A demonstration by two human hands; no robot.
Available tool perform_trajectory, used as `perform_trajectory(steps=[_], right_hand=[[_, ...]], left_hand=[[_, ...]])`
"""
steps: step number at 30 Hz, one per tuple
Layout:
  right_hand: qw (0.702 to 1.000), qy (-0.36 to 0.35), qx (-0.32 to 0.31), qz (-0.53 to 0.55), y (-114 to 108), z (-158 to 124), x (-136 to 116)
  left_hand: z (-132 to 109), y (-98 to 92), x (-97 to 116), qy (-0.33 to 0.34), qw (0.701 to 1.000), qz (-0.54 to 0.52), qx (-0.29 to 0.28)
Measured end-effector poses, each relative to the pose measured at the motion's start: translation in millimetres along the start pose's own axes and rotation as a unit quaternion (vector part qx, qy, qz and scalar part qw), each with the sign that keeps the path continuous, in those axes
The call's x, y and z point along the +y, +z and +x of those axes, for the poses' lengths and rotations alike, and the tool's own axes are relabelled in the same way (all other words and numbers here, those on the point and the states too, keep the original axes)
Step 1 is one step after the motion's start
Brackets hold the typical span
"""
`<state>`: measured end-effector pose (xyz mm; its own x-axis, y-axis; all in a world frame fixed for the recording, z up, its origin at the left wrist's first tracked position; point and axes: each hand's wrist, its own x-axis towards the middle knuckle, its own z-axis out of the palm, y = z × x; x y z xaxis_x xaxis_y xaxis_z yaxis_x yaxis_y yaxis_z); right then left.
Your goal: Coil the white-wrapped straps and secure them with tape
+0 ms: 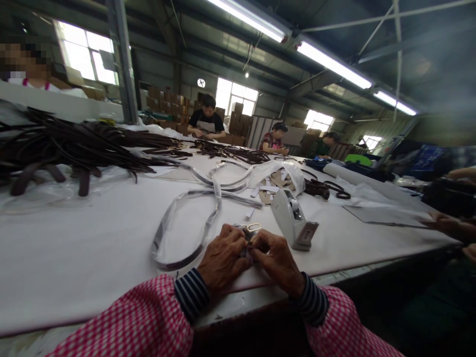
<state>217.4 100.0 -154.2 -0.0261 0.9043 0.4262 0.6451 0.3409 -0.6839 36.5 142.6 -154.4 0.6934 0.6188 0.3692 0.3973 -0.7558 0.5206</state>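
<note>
Close together near the table's front edge, my left hand (pixel 226 258) and my right hand (pixel 277 260) are both closed on the end of a strap. A gold metal clasp (pixel 254 227) sticks out beyond the fingertips. My fingers hide most of what lies between them. The dark strap (pixel 160 243), sleeved in clear plastic, curves in a loop on the table to the left of my left hand. Just beyond my right hand stands a grey tape dispenser (pixel 293 220).
Dark brown straps (pixel 74 144) are heaped at the left on the white table (pixel 92 238). Behind the dispenser, a clear plastic bag (pixel 297 176) holds small tan and white cards (pixel 277 184). Co-workers sit across the table; another person's hand (pixel 444 225) is at the right.
</note>
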Motion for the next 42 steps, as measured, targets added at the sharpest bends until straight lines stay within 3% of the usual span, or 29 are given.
perform_trajectory(steps=[3,7,10,14,16,21,23,27,31,35,38,42], right_hand=[[0.999,0.003,-0.035,-0.028,-7,5,-7],[0.989,-0.017,-0.133,-0.060,-23,25,-23],[0.962,-0.036,-0.227,-0.146,-31,44,-35],[0.923,-0.079,-0.288,-0.243,-33,63,-42],[0.914,-0.090,-0.319,-0.235,-33,69,-42],[0.886,0.009,-0.445,-0.126,-37,88,-38],[0.872,0.000,-0.473,-0.124,-39,93,-37],[0.860,-0.134,-0.437,-0.228,-37,90,-39],[0.846,-0.220,-0.350,-0.336,-30,64,-37],[0.840,-0.310,-0.240,-0.376,-20,30,-27],[0.856,-0.304,-0.178,-0.379,-13,14,-20],[0.914,-0.223,-0.140,-0.310,-10,1,-17]], left_hand=[[3,0.0,-1,0.000,1.000,-0.016,-0.016],[6,0.4,-4,0.013,0.998,-0.058,-0.011],[5,1.1,-6,0.028,0.997,-0.068,-0.004],[4,1.0,-6,0.013,0.998,-0.067,0.000],[4,0.4,-7,0.006,0.998,-0.064,-0.007],[5,-2.0,-9,0.015,0.997,-0.078,-0.026],[5,-2.9,-8,0.017,0.996,-0.084,-0.027],[2,-3.6,-7,0.015,0.997,-0.068,-0.021],[1,-1.8,-9,0.044,0.998,-0.036,-0.015],[4,1.1,-7,0.011,1.000,-0.014,-0.017],[5,2.6,-4,-0.014,1.000,-0.011,-0.011],[6,4.5,-6,-0.019,1.000,-0.012,-0.011]])
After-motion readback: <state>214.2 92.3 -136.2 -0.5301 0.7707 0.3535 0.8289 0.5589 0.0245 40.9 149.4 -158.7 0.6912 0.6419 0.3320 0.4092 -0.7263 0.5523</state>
